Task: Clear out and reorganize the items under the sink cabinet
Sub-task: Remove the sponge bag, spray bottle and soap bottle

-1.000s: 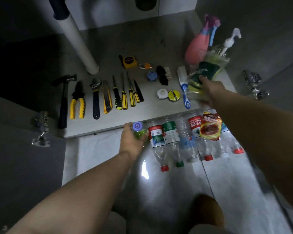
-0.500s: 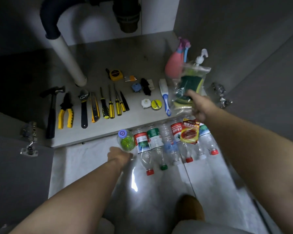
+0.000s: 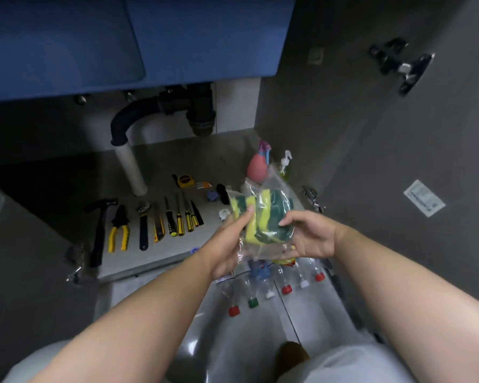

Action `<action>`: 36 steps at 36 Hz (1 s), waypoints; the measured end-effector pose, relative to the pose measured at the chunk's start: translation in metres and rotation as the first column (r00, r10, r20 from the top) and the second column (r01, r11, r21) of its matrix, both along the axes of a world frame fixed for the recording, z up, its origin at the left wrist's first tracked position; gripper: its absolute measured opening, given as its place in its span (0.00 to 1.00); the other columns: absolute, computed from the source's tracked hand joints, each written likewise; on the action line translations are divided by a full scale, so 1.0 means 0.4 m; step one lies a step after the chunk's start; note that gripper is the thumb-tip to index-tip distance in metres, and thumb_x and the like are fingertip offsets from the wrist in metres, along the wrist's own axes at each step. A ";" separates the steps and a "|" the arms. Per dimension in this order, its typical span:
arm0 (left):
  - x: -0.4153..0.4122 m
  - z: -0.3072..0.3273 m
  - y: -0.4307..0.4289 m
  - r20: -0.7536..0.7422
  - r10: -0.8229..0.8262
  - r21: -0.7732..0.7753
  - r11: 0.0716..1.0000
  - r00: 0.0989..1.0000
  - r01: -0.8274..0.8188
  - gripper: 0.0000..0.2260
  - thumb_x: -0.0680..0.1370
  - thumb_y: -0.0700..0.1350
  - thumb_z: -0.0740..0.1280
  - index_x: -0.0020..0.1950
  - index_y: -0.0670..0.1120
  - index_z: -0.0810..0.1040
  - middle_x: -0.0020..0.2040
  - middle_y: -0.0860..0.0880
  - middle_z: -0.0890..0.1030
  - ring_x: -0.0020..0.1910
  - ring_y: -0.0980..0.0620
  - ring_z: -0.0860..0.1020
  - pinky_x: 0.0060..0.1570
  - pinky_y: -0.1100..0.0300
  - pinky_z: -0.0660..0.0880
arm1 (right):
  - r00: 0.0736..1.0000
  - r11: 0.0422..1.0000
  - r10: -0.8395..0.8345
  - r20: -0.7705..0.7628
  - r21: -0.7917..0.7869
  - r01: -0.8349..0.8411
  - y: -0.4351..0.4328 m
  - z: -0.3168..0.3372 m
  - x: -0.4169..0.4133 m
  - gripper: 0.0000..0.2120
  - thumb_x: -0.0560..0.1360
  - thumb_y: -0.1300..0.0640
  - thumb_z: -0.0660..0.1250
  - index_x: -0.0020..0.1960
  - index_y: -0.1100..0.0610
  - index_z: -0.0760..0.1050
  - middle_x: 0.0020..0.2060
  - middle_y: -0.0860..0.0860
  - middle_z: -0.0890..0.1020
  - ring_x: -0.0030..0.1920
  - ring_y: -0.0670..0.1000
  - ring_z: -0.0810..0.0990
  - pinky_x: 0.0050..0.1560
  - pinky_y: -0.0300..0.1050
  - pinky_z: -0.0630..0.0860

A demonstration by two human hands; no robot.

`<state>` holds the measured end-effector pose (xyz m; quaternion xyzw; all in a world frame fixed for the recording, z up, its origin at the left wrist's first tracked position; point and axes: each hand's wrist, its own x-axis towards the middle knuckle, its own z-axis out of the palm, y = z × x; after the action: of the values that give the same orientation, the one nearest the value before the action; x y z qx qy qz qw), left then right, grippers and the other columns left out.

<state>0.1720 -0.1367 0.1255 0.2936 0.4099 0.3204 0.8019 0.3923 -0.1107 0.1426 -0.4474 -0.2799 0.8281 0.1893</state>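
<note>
While both hands meet at the centre of the frame, the left hand point(image 3: 227, 244) presses its fingers against the near-left side of a clear plastic bag of sponges point(image 3: 263, 217), and the right hand point(image 3: 307, 239) pinches the bag's right edge, thumb on the green face; both are grasping the bag, which is held up in the air above the floor, clear of everything else.

Just below the bag, toward the lower middle, a row of plastic bottles point(image 3: 260, 288) lies on the pale floor with caps pointing at the viewer. Beyond them, the cabinet floor point(image 3: 155, 252) carries a neat line of tools at centre left: a hammer point(image 3: 98, 225), pliers point(image 3: 118, 228) and screwdrivers point(image 3: 180, 219). A pink spray bottle point(image 3: 256, 165) and a pump bottle point(image 3: 284, 164) stand further back at the right, and the drain pipe point(image 3: 130, 164) rises in the upper middle.

To do this step well, I would judge the thin film needs support from underneath, not just a pinch at the edges, since the sponges could slide toward one corner. The free patch beside the spray bottles looks the natural home; lowering it flat there should avoid knocking the upright bottles.
</note>
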 end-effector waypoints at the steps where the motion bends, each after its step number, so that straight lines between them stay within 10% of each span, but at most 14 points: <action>1: -0.006 0.018 -0.008 -0.007 0.040 0.009 0.999 0.999 -0.040 0.26 0.79 0.59 0.70 0.72 0.50 0.69 0.64 0.42 0.82 0.61 0.39 0.82 0.58 0.36 0.79 | 1.000 0.999 0.002 0.027 0.034 -0.003 -0.012 0.010 -0.014 0.25 0.68 0.61 0.69 0.66 0.56 0.75 0.63 0.59 0.80 0.65 0.63 0.77 0.71 0.65 0.69; 7: -0.045 0.061 -0.029 -0.181 0.187 0.102 0.980 0.966 -0.170 0.29 0.72 0.61 0.77 0.64 0.49 0.69 0.58 0.42 0.84 0.55 0.39 0.84 0.56 0.33 0.79 | 0.961 0.936 -0.255 0.108 0.276 0.217 -0.055 0.053 -0.108 0.26 0.68 0.69 0.59 0.61 0.52 0.77 0.42 0.54 0.82 0.43 0.54 0.80 0.56 0.62 0.77; 17: -0.093 0.069 -0.031 -0.310 0.398 0.224 0.913 0.864 -0.340 0.36 0.62 0.74 0.74 0.57 0.52 0.67 0.60 0.44 0.80 0.59 0.45 0.80 0.61 0.39 0.77 | 0.925 0.884 -0.287 0.247 0.440 0.157 -0.140 0.065 -0.209 0.37 0.72 0.73 0.57 0.60 0.30 0.71 0.38 0.48 0.83 0.26 0.41 0.77 0.29 0.39 0.73; 27: -0.097 0.075 -0.045 -0.284 0.356 0.295 0.916 0.890 -0.272 0.31 0.68 0.71 0.72 0.59 0.52 0.70 0.57 0.46 0.82 0.53 0.48 0.84 0.55 0.41 0.82 | 0.910 0.874 -0.412 0.058 0.306 0.376 -0.140 0.046 -0.238 0.19 0.76 0.63 0.54 0.58 0.58 0.81 0.46 0.58 0.86 0.40 0.53 0.84 0.42 0.48 0.82; 36: -0.107 0.080 -0.040 -0.377 0.336 0.322 0.921 0.863 -0.218 0.26 0.75 0.74 0.60 0.55 0.53 0.68 0.55 0.46 0.80 0.55 0.47 0.80 0.58 0.42 0.79 | 0.889 0.846 -0.450 0.082 0.360 0.394 -0.129 0.032 -0.260 0.15 0.83 0.61 0.57 0.63 0.55 0.79 0.53 0.59 0.86 0.45 0.54 0.87 0.39 0.45 0.81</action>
<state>0.1291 -0.1528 0.1577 0.3994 0.5656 0.4140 0.5909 0.2885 -0.1625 0.1553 -0.5256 -0.3248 0.6669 0.4165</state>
